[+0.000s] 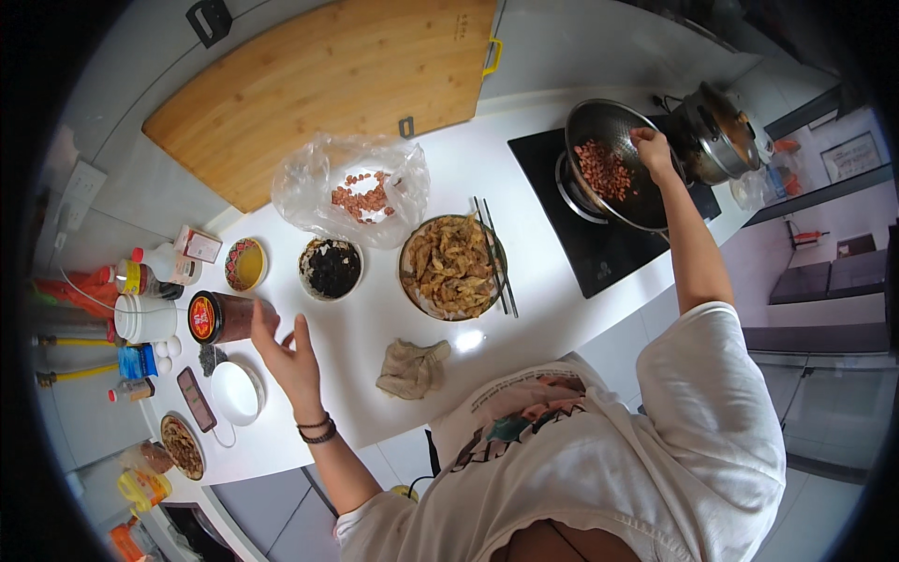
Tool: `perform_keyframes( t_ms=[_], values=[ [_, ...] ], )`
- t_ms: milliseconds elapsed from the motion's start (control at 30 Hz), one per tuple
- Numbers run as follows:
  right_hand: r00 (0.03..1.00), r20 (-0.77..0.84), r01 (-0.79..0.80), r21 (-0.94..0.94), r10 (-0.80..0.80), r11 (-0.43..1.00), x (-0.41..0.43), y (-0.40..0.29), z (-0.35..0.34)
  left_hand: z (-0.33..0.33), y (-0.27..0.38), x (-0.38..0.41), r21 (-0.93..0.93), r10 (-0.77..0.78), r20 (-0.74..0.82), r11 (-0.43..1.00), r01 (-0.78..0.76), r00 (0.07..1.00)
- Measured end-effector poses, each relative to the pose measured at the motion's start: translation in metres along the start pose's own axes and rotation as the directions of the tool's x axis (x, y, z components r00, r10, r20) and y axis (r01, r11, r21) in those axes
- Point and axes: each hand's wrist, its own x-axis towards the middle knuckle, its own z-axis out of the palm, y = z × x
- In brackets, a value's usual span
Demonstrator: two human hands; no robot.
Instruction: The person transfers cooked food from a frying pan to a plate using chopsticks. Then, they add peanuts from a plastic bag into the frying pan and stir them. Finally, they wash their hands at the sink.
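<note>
My right hand (653,153) is closed at a dark wok (621,130), seemingly on its handle, though the grip itself is hidden. The wok is tilted over the black cooktop (555,204), with red-skinned peanuts (602,171) gathered on its left side. My left hand (286,358) is raised over the counter, fingers apart and holding nothing. Nearest to it are a large dark-lidded jar (235,317) of reddish-brown contents and a white bowl (237,393). An open clear plastic bag (302,179) holds more peanuts (362,200).
Black chopsticks (500,263) rest across a plate of fried food (449,267). Nearby are a bowl of black food (330,269), a patterned bowl of yellow liquid (246,265) and a cloth (413,369). A pot (716,133) stands behind the wok. A phone (197,399) lies left.
</note>
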Motion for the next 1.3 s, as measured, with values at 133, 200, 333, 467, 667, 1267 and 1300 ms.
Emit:
perform_keyframes(
  t_ms=[133, 200, 333, 467, 667, 1267, 1300],
  values=[
    [0.989, -0.068, 0.133, -0.029, -0.135, 0.991, -0.004, -0.007, -0.005, 0.004, -0.024, -0.052, 0.040, -0.013, -0.054, 0.999, 0.015, 0.998],
    [0.969, -0.085, 0.240, 0.091, -0.232, 0.966, -0.018, -0.021, 0.000, 0.021, -0.037, -0.077, -0.006, -0.045, -0.012, 0.999, 0.045, 0.999],
    [0.919, 0.018, 0.336, 0.483, -0.393, 0.808, -0.077, -0.101, 0.036, 0.040, -0.022, -0.104, -0.018, -0.156, 0.089, 0.987, 0.158, 0.984],
    [0.744, 0.207, 0.384, 0.647, -0.636, 0.659, -0.148, -0.197, 0.103, 0.053, -0.031, -0.119, 0.017, -0.061, 0.104, 0.998, 0.059, 0.993],
    [0.492, 0.543, 0.538, 0.425, -0.680, 0.728, -0.215, -0.276, 0.244, 0.049, -0.031, -0.137, 0.023, -0.118, 0.109, 0.993, 0.116, 0.987],
    [0.281, 0.531, 0.958, -0.106, -0.799, 0.267, -0.202, -0.233, 0.383, 0.028, -0.042, -0.166, 0.102, -0.298, 0.049, 0.951, 0.292, 0.953],
    [0.360, 0.482, 0.923, -0.056, -0.799, 0.382, -0.204, -0.241, 0.373, 0.028, -0.041, -0.165, 0.106, -0.285, 0.042, 0.954, 0.279, 0.958]
  ],
)
